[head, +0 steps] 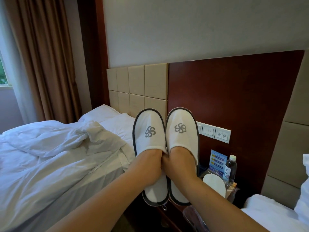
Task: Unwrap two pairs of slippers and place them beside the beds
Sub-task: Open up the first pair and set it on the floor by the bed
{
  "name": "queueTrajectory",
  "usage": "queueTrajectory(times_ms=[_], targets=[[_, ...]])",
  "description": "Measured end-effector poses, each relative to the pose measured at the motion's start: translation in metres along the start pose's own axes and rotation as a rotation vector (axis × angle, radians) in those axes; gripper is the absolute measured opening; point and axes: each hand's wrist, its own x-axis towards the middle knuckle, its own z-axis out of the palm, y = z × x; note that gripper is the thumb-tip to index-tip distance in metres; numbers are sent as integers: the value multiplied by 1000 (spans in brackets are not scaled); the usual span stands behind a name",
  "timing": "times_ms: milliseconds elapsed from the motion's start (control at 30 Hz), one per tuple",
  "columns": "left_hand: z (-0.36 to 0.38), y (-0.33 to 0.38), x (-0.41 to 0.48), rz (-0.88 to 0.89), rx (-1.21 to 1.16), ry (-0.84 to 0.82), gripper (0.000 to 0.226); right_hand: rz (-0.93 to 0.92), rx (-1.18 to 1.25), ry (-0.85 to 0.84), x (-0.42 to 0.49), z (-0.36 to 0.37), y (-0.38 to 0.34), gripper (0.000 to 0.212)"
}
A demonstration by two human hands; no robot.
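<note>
Head view, and both hands are buried inside a pair of white slippers, held up in the air in front of the dark wooden headboard panel (234, 101). Left hand (150, 160) is tucked into the left slipper (149, 131), right hand (178, 159) into the right slipper (182, 129), toes pointing up, the two touching side by side. Fingers are hidden under the terry uppers, so whether they are spread flat or curled I cannot tell; each slipper is simply worn on its hand like a mitt, thumbs meeting between them.

No wrapping shows on this pair. Below the panel, on the nightstand (168, 215), another white slipper (214, 182) lies sole up next to a water bottle (231, 168), with clear plastic (192, 216) lower down near the stand's edge.

Handling, as I judge it: these look very light and floppy, thin soles with grey piping, soft towelling that gives no slip. They should bend rather than break, so nothing fragile here. Best hold for setting down is probably a pinch at the heel end or the upper's open edge, one per hand. Rumpled bed (58, 156) lies left of the panel, a second bed's corner (267, 211) to its right.
</note>
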Motion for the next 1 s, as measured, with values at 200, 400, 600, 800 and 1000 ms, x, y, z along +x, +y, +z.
queueTrajectory(times_ms=[200, 400, 600, 800, 1000], targets=[[-34, -19, -20, 103, -639, 57, 23, -8, -44, -43, 15, -13, 12, 37], [-51, -78, 16, -353, -488, 421, 45, -415, -86, 41, 3, -18, -1, 58], [-28, -100, 13, -402, -636, 335, 53, -576, -130, -11, 5, -12, -7, 64], [-23, -102, 5, -397, -654, 394, 51, -618, -236, -24, 7, -15, -2, 63], [-15, -102, -9, -415, -718, 460, 49, -698, -252, -3, 5, -22, -14, 61]])
